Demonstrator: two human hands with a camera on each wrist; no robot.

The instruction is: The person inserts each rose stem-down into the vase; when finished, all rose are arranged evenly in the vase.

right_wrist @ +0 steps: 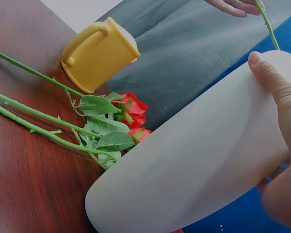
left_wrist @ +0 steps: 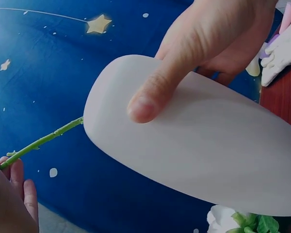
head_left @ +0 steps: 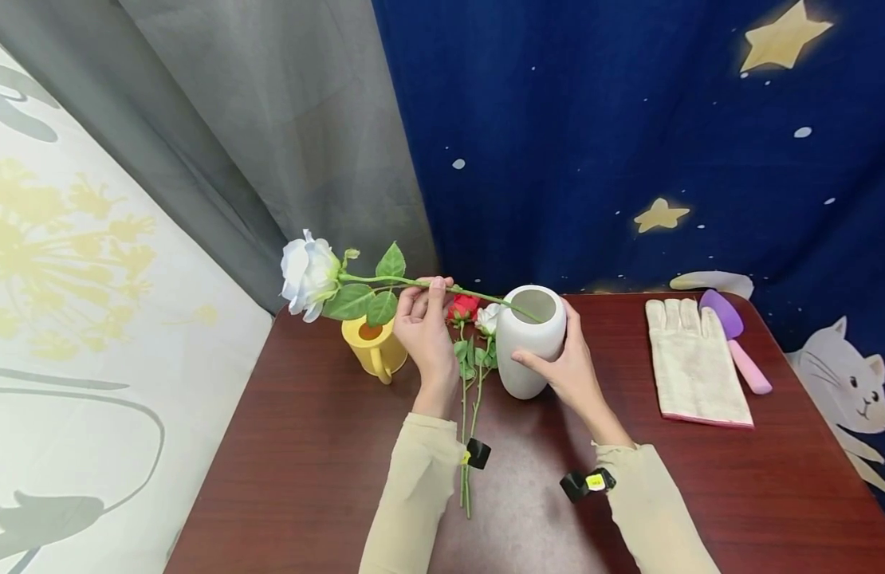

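Observation:
My left hand (head_left: pixel 430 331) pinches the green stem of a white rose (head_left: pixel 310 275), whose bloom points left while the stem's lower end dips into the mouth of a white vase (head_left: pixel 523 363). Around the vase's right side, my right hand (head_left: pixel 568 363) holds it, the thumb (left_wrist: pixel 144 104) across the front. In the left wrist view the stem (left_wrist: pixel 43 141) runs from the left fingers to the vase rim. Behind and left of the vase lie red roses (right_wrist: pixel 132 110) and another white rose (head_left: pixel 488 317), their stems stretching toward the table's front.
A yellow watering can (head_left: pixel 385 355) stands left of the left hand. On the right of the brown table (head_left: pixel 306 478) lie a pale work glove (head_left: pixel 694 367) and a small shovel with a purple blade (head_left: pixel 722 312) and pink handle. Curtains hang behind the table.

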